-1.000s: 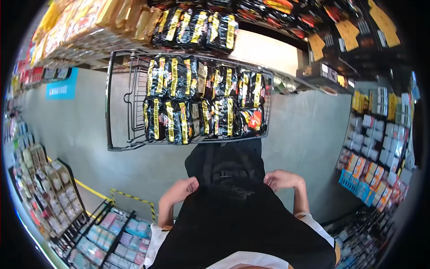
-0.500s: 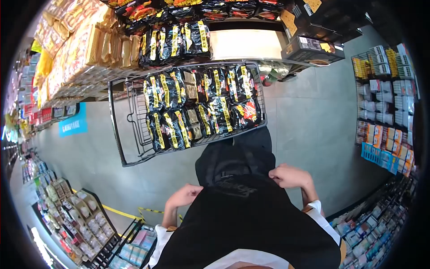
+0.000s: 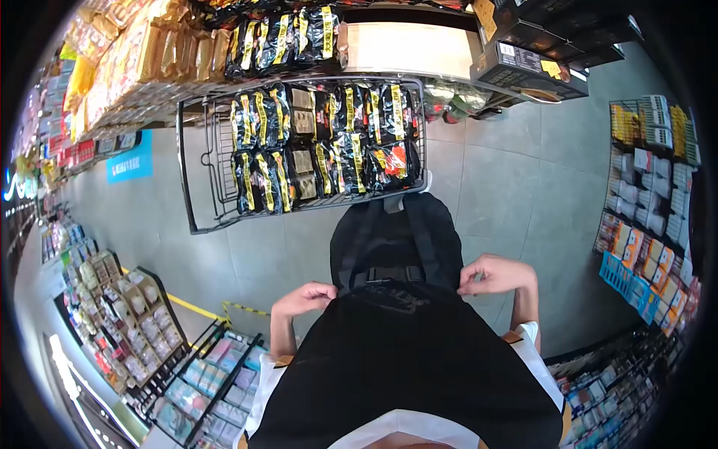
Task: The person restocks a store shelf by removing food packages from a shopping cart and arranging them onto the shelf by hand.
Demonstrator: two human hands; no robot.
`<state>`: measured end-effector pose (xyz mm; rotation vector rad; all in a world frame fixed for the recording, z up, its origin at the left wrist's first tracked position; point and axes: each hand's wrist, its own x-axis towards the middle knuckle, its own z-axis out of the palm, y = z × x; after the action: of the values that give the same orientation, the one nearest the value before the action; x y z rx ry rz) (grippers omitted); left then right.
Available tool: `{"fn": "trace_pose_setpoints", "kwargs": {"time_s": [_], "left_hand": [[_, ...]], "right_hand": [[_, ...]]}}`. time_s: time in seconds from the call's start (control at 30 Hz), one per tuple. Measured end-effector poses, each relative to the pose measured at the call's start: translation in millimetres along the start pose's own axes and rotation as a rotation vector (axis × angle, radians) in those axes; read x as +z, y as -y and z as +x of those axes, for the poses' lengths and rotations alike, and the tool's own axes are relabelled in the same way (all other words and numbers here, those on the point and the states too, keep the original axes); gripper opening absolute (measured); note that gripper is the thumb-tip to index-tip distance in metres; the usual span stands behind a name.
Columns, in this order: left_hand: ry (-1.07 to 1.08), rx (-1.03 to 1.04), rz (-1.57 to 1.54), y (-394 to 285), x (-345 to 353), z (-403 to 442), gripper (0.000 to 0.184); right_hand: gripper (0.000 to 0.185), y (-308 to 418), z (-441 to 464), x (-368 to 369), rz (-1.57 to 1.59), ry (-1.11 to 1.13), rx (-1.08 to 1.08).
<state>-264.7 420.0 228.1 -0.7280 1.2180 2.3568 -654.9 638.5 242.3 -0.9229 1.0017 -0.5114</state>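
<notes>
Packets [image 3: 349, 161] in cart [image 3: 185, 168], shelf [image 3: 411, 51] behind, boxes [image 3: 527, 71] at right

cart [image 3: 217, 168] ahead, open floor [image 3: 508, 187] both sides

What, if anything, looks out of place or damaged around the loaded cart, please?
One black plastic pack at the near right corner of the dark-grey metal wire cart looks odd: a red-orange print faces up, whereas neighbouring black packs show yellow stripes. It may be turned differently. I see no obvious spill.
</notes>
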Motion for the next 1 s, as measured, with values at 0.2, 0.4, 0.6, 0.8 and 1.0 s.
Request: {"fn": "trace_pose_setpoints", "kwargs": {"time_s": [0.2, 0.4, 0.6, 0.8, 1.0], "left_hand": [[-0.336, 0.102, -0.344, 28.2, 48.7, 14.1, 0.024], [-0.827, 0.187, -0.453, 51.9, 61.4, 30.4, 0.022], [-0.945, 0.105, -0.331, 72.4, 18.5, 83.6, 0.018], [-0.763, 0.103, -0.134, 88.2, -3.7, 75.3, 0.02], [-0.746, 0.107, -0.074, 158.4, -60.2, 34.1, 0.017]], "right_hand": [[0.023, -21.3, 6.0, -31.9, 0.063, -0.019, 0.073], [0.03, -58.1, 51.1, -50.4, 0.09, -0.155, 0.046], [0.03, -54.2, 125.9, -48.2, -0.196, -0.363, -0.01], [0.031, -38.5, 181.2, -20.2, -0.366, -0.423, -0.082], [0.03, -48.7, 226.2, 18.2, -0.398, -0.484, 0.01]]}}
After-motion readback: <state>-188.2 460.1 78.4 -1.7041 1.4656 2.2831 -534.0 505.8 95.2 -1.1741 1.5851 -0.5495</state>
